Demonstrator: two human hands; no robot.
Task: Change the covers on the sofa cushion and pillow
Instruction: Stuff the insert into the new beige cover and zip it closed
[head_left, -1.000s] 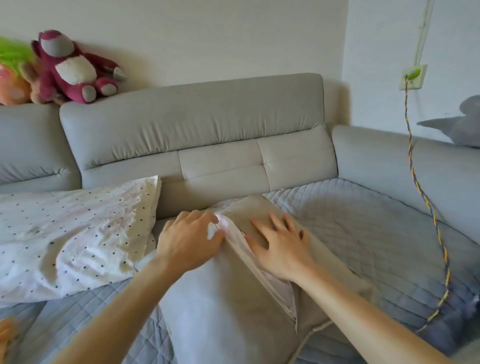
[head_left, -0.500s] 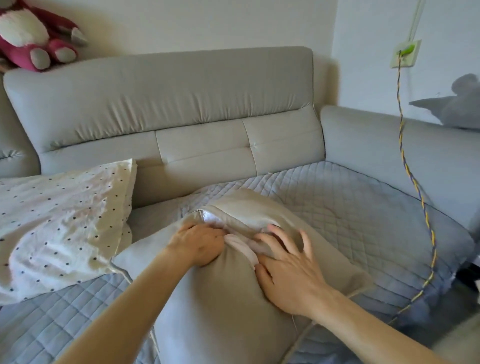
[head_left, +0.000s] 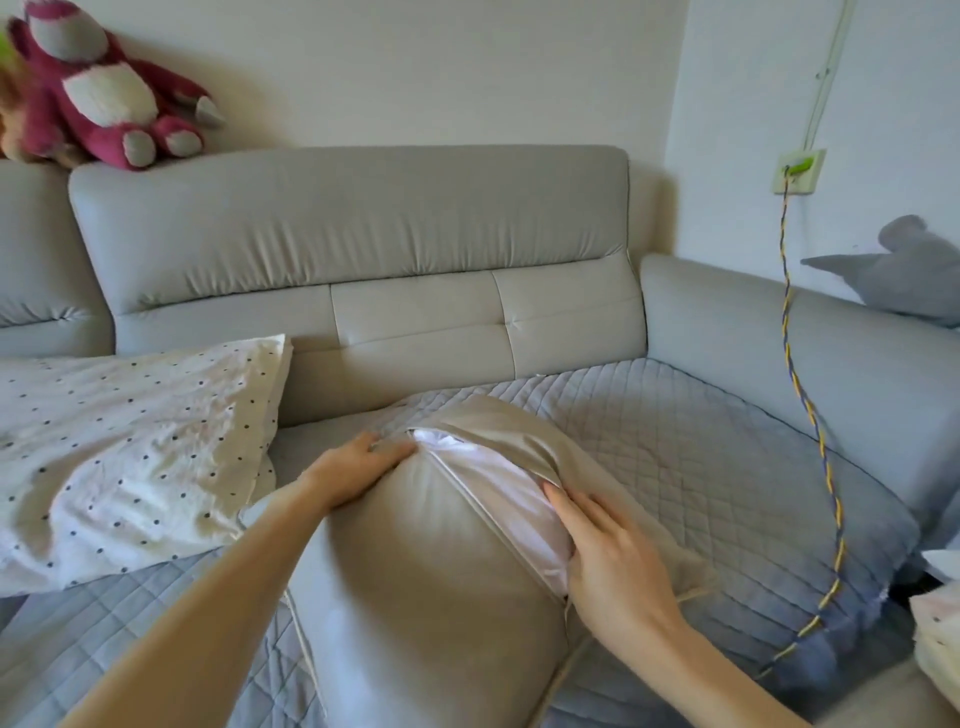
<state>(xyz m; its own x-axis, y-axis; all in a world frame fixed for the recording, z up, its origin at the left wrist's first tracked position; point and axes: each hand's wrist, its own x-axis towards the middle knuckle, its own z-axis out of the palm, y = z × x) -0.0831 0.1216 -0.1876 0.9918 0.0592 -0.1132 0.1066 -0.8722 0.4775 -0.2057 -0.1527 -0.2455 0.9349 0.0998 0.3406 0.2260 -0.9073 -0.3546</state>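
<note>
The hands are laid flat, with nothing gripped. The left hand (head_left: 358, 470) is pressed on the beige cover (head_left: 426, 582) at the far end of its open zip, and the right hand (head_left: 608, 551) against the white inner cushion (head_left: 493, 478) bared there. The cushion is set on the quilted sofa seat (head_left: 675, 441). The cover is judged unzipped but not yet pulled off, and the dotted pillow (head_left: 130, 441) beside it untouched.

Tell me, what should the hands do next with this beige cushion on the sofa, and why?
Probably the right hand should peel the open edge of the beige fabric cushion cover further back while the left hand steadies the end: the zip gap already bares the white inner cushion, yet the cover wraps most of it.
</note>
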